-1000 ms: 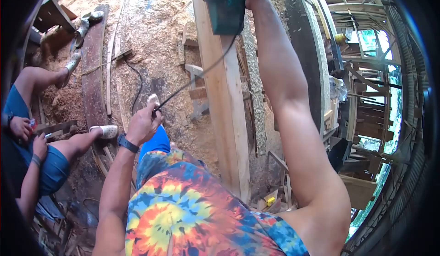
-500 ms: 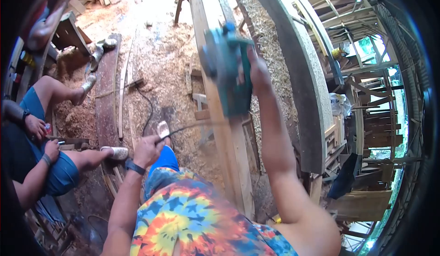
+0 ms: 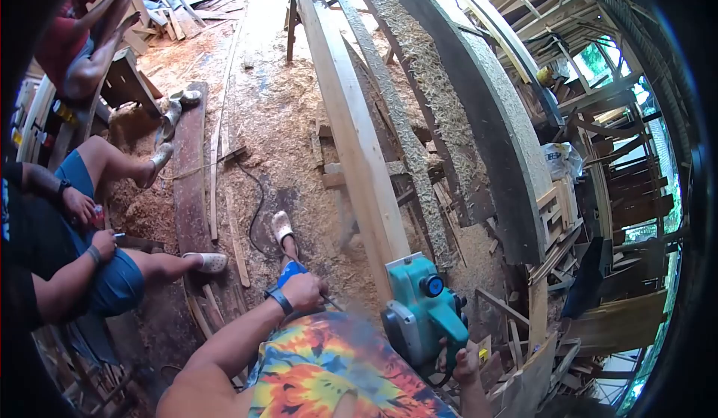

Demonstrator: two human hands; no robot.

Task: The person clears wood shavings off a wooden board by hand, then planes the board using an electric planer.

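A teal electric planer [image 3: 407, 291] sits on the near end of a long pale timber beam [image 3: 355, 130], close to my body. My right hand [image 3: 465, 363] is closed around the planer's rear handle, with part of the fingers hidden behind it. In front of my tie-dye shirt, my left hand [image 3: 303, 292] is a fist around the black power cord [image 3: 331, 303]. Only a short bit of the cord shows beside that fist. A wristwatch is on my left wrist.
Shavings-covered boards [image 3: 407, 111] and a dark thick plank [image 3: 479, 111] run along the beam's right. At left sits a person in blue shorts [image 3: 116, 287], another person [image 3: 82, 66] farther back. Shavings and a cord [image 3: 258, 212] lie on the floor; scrap wood [image 3: 553, 231] stacks right.
The planer in my right hand has come back along the beam from its middle to the near end. My left hand, with the cord, has moved right and down toward my body.
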